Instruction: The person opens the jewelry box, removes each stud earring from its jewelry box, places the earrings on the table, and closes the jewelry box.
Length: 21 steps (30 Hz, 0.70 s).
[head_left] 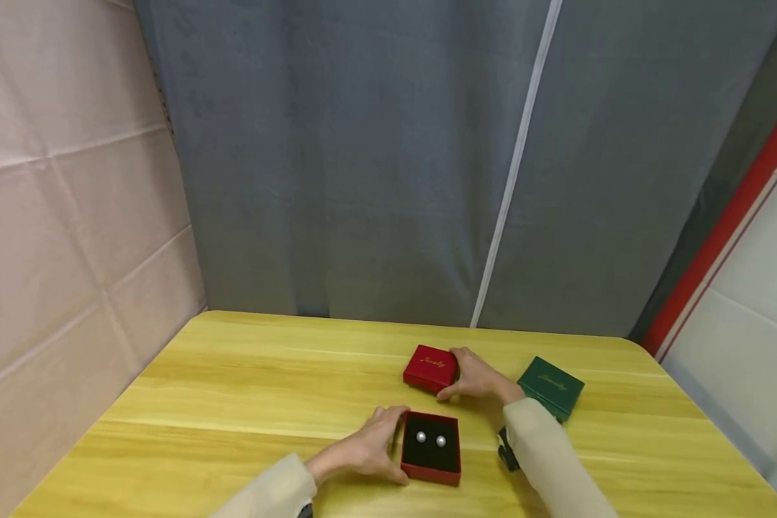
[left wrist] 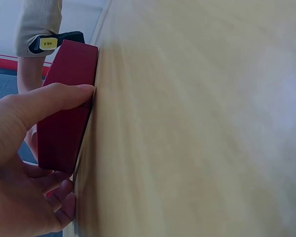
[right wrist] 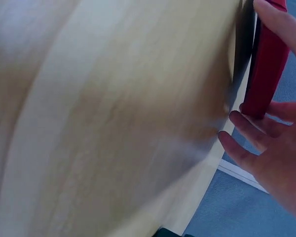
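My left hand (head_left: 374,444) holds the open base of a red jewelry box (head_left: 431,475) by its left side. On the base's black padding sit two pearl-like stud earrings (head_left: 441,441). The left wrist view shows the thumb (left wrist: 64,98) against the red wall of the base, with the other fingers round its far corner. Beyond the base, my right hand (head_left: 477,377) grips the right side of the red lid (head_left: 429,365), whose top bears gold lettering. In the right wrist view the lid (right wrist: 266,69) is pinched between thumb and fingers, a dark shadow beside it on the table.
A green jewelry box (head_left: 552,383) with gold lettering lies right of the lid, partly behind the right forearm. All this is on a wooden table (head_left: 233,381). A grey curtain (head_left: 362,158) hangs behind it, and pale panels (head_left: 78,201) stand at the left.
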Available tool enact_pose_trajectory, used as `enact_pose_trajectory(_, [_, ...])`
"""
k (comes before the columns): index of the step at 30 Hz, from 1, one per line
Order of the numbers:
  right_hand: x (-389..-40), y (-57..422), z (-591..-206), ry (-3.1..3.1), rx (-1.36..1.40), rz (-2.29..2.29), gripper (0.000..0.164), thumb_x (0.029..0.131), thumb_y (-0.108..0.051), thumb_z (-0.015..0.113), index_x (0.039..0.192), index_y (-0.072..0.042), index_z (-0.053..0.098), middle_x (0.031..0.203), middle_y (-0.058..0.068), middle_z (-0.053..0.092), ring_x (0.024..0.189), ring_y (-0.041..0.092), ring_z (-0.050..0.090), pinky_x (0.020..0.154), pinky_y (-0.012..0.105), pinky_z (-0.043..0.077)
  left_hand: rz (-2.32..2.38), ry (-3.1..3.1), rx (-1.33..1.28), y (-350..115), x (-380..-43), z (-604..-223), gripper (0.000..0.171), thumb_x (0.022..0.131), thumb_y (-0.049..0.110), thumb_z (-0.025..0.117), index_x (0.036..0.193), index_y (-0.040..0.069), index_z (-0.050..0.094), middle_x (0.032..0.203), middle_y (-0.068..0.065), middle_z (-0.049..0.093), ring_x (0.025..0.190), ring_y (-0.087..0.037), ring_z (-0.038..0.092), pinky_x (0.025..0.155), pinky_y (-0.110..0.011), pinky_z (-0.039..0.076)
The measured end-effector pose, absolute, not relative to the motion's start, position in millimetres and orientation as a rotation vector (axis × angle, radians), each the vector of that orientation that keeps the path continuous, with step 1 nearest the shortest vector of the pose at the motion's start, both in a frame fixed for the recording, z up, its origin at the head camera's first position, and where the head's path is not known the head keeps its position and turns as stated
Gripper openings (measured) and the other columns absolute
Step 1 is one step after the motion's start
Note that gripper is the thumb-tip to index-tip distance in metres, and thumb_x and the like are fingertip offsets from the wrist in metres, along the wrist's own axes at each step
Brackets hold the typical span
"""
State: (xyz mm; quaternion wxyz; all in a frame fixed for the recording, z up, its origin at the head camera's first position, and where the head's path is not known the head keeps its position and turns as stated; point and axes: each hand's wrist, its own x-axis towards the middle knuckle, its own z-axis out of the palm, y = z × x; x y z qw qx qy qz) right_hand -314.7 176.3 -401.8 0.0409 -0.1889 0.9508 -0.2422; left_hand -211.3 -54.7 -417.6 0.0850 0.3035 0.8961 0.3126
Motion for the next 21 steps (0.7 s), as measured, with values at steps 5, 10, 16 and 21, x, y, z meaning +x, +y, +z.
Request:
enact_pose_trajectory(5, [-316.6,172.2,-402.5,2.910,-0.546,-0.684,0.092,0.059,-0.037,0.079,0.128,0.004,0.036,0.113,0.014,0.047,0.099,0.025,0.046,0.090,0.045,0.041,0.923,2.674,0.902,-54.8,-211.3,-417.7,0.096,0.057,0.026,0.082,0.133,-0.001,0.029,0.121,-0.007,0.042,0.106,-0.013,0.035,0.095,-0.032,0.036])
enact_pose_trajectory(10, [-318.7,170.2,-403.6,2.922,-0.532,-0.622,0.091,0.060,-0.038,0.079,0.128,0.004,0.036,0.114,0.016,0.046,0.100,0.026,0.044,0.090,0.045,0.041,0.925,2.670,0.886,-54.6,-210.5,-417.4,0.096,0.057,0.026,0.082,0.133,0.000,0.030,0.118,-0.006,0.042,0.105,-0.013,0.036,0.094,-0.033,0.037])
enact_pose_trajectory(16, [-320.4,169.8,-403.8,2.939,-0.540,-0.575,0.091,0.060,-0.040,0.078,0.127,0.005,0.036,0.114,0.017,0.046,0.102,0.028,0.043,0.091,0.046,0.039,0.929,2.673,0.885,-54.6,-211.2,-418.6,0.096,0.057,0.026,0.082,0.133,0.000,0.030,0.118,-0.006,0.042,0.105,-0.013,0.036,0.094,-0.033,0.037])
enact_pose_trajectory(21, [-320.9,170.1,-403.9,2.930,-0.529,-0.574,0.091,0.061,-0.039,0.078,0.128,0.005,0.036,0.116,0.017,0.046,0.104,0.028,0.042,0.091,0.047,0.039,0.931,2.675,0.894,-54.6,-211.3,-418.6,0.096,0.057,0.026,0.082,0.132,-0.001,0.030,0.118,-0.006,0.042,0.105,-0.013,0.036,0.093,-0.032,0.037])
